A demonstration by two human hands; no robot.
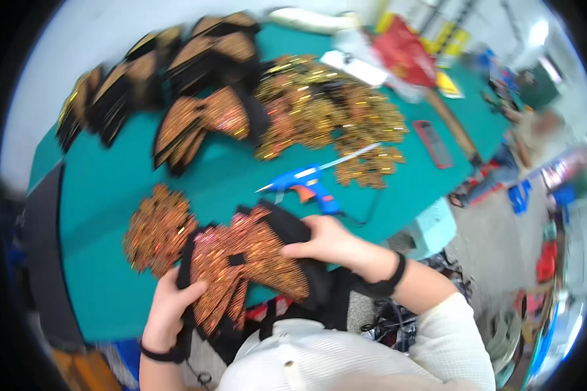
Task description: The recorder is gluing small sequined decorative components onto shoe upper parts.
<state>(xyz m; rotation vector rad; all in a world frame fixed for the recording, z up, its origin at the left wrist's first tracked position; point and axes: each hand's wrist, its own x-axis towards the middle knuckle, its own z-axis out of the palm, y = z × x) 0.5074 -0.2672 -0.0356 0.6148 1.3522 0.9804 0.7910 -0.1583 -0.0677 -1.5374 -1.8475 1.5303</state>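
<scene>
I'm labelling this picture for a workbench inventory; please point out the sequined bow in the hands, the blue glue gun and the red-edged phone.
Sequined bow (236, 259), head view: its dark centre patch.
Blue glue gun (314, 188), head view: its body.
Red-edged phone (433, 144), head view: its middle.

On the green worktop (91, 247), right of centre, a red-edged phone (433, 144) is laid flat. A red bag (404, 53) is seen at upper right. A blurred person (535, 140) is glimpsed near the right rim, above grey floor (486, 238).
</scene>
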